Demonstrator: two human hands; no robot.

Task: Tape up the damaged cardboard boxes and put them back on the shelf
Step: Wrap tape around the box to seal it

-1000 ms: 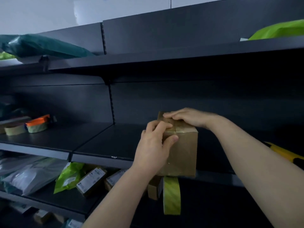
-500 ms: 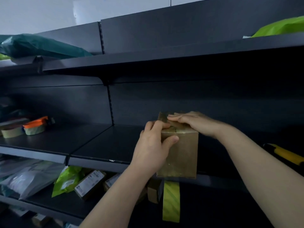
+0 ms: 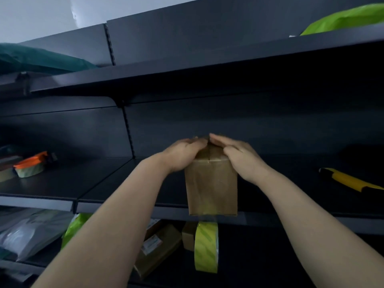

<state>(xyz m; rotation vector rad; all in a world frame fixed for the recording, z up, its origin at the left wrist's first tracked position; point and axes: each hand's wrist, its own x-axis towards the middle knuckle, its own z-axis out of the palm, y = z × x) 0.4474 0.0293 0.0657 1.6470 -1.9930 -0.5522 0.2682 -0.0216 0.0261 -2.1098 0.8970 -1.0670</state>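
Observation:
A small brown cardboard box (image 3: pixel 211 190) stands at the front edge of the dark middle shelf (image 3: pixel 124 183), with clear tape down its front face. My left hand (image 3: pixel 182 154) lies flat on the left half of its top and my right hand (image 3: pixel 239 156) on the right half, fingertips nearly meeting over the centre seam. A roll of yellow-green tape (image 3: pixel 206 247) hangs below the box from the tape strip.
Two tape rolls, one on an orange dispenser (image 3: pixel 31 166), sit on the shelf at the left. A yellow and black cutter (image 3: pixel 349 180) lies at the right. Small boxes (image 3: pixel 158 250) and plastic mailers (image 3: pixel 27 231) fill the lower shelf. Green bags (image 3: pixel 342 19) lie on the top shelf.
My left hand moved from the box's front upper edge onto its top. My right hand shifted to the right half of the top, so both palms now press down.

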